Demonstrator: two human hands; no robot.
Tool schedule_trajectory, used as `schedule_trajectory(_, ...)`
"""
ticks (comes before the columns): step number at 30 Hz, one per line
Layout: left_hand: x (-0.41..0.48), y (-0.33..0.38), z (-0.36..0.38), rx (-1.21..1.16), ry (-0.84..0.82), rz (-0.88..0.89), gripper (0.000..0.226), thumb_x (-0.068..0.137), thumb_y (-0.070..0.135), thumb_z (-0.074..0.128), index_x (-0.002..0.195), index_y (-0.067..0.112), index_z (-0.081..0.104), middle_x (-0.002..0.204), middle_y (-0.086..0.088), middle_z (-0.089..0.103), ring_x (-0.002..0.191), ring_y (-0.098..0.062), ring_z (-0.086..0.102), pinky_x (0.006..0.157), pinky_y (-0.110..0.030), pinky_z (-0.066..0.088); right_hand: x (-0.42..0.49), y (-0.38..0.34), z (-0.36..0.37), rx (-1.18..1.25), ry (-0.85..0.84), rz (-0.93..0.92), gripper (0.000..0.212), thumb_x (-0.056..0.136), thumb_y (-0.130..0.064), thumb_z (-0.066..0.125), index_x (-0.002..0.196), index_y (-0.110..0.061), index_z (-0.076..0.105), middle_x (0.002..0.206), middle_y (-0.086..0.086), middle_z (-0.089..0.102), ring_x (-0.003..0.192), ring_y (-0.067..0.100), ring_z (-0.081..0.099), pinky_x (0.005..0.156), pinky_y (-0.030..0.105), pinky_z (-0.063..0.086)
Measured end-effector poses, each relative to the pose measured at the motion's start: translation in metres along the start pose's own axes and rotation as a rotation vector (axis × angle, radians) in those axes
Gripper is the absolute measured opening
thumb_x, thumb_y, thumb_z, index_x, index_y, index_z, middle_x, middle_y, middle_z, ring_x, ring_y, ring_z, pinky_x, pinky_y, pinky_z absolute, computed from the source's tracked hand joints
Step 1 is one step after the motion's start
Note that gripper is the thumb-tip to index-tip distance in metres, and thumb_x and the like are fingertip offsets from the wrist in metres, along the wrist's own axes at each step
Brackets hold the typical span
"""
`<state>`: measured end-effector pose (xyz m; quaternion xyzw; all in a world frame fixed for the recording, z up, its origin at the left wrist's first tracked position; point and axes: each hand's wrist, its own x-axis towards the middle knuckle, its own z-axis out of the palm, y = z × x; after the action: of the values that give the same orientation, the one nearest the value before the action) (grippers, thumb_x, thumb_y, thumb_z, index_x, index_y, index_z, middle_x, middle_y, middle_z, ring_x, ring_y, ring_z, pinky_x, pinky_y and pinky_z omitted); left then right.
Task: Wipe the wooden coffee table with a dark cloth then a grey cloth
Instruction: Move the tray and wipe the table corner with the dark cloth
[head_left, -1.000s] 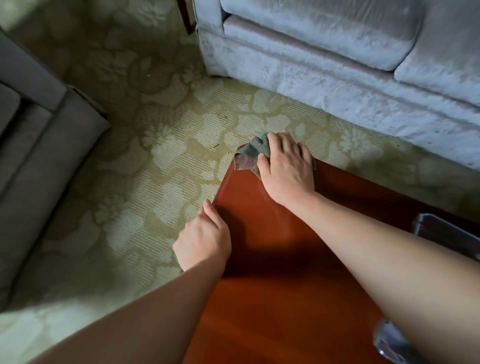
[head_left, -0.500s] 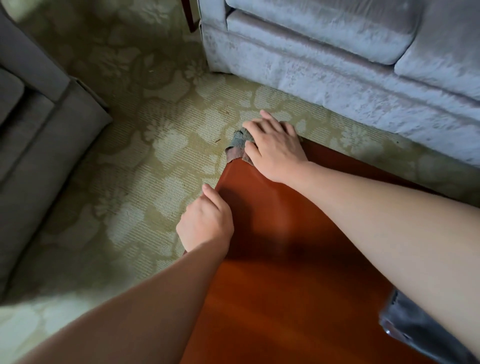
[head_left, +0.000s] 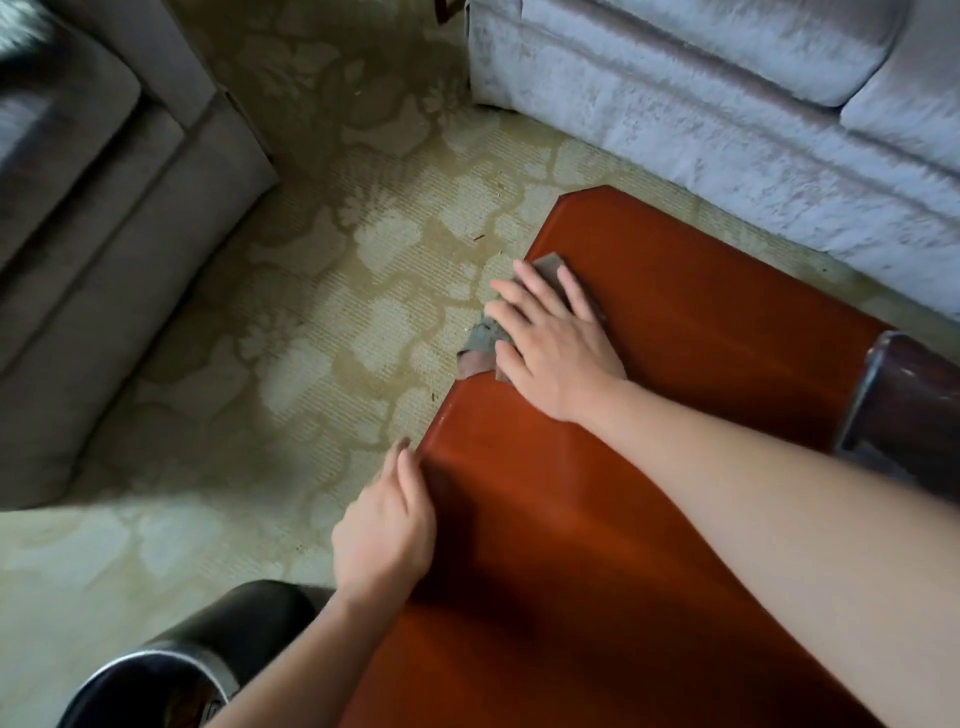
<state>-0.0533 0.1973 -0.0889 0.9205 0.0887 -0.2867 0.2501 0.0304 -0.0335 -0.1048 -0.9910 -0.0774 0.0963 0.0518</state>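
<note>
The reddish-brown wooden coffee table (head_left: 675, 332) fills the lower right of the head view. My right hand (head_left: 550, 338) lies flat, fingers spread, pressing a small grey-green cloth (head_left: 480, 345) against the table's left edge; cloth corners stick out past the fingers and over the edge. My left hand (head_left: 387, 530) rests with fingers together against the table's left edge, nearer to me, holding nothing.
A pale velvet sofa (head_left: 727, 104) runs along the far side. A grey armchair (head_left: 104, 234) stands at the left. A dark glossy container (head_left: 909, 410) sits on the table at the right. A black round bin (head_left: 171, 670) is at the lower left on the patterned carpet (head_left: 337, 291).
My right hand has slid the cloth from the table's far corner back along the left edge toward me. The left hand stays on the edge. The view has shifted.
</note>
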Motion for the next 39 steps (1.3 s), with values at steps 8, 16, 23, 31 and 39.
schedule_trajectory(8,-0.048,-0.097,-0.005,-0.088,-0.132,-0.173,0.059,0.102,0.057,0.011,0.147,0.043,0.047,0.151,0.002,0.055,0.139,-0.026,0.050,0.112,-0.042,0.035,-0.084,-0.118,0.026,0.040,-0.043,-0.141,0.054,0.105,-0.046,0.032,0.153,-0.024,0.044,0.171,0.002,0.029,0.163,0.025,0.002,0.128,0.059,0.002)
schedule_trajectory(16,-0.025,-0.133,-0.021,-0.955,-0.133,-0.442,0.063,0.109,0.052,0.009,0.134,0.024,0.060,0.118,0.001,0.068,0.085,-0.010,0.062,0.067,-0.030,0.040,-0.141,-0.204,0.046,0.080,-0.069,-0.257,0.054,0.101,-0.045,0.042,0.150,-0.023,0.048,0.168,0.005,0.034,0.162,0.028,0.008,0.128,0.062,0.005)
schedule_trajectory(23,-0.008,-0.136,-0.031,-0.933,-0.165,-0.368,0.064,0.108,0.054,0.011,0.133,0.025,0.062,0.131,-0.005,0.067,0.098,-0.015,0.066,0.074,-0.033,0.046,-0.171,-0.239,0.065,0.095,-0.060,-0.388,0.052,0.103,-0.049,0.042,0.149,-0.026,0.050,0.165,0.008,0.041,0.161,0.028,0.014,0.129,0.058,0.007)
schedule_trajectory(31,0.001,-0.077,-0.016,-0.817,-0.197,-0.206,0.068,0.109,0.053,0.009,0.139,0.021,0.060,0.132,-0.009,0.066,0.113,-0.020,0.062,0.093,-0.036,0.045,-0.085,-0.105,0.035,-0.041,0.062,-0.104,0.055,0.101,-0.050,0.040,0.148,-0.024,0.051,0.167,0.002,0.038,0.159,0.027,0.022,0.127,0.058,0.016)
schedule_trajectory(39,-0.017,-0.048,-0.010,-0.335,-0.194,-0.072,0.068,0.106,0.059,0.015,0.149,0.023,0.053,0.155,-0.005,0.050,0.145,-0.023,0.042,0.122,-0.038,0.027,-0.007,-0.030,0.014,0.068,0.125,0.395,0.061,0.107,-0.051,0.021,0.164,-0.030,0.027,0.176,0.000,0.011,0.162,0.027,0.005,0.129,0.059,0.002)
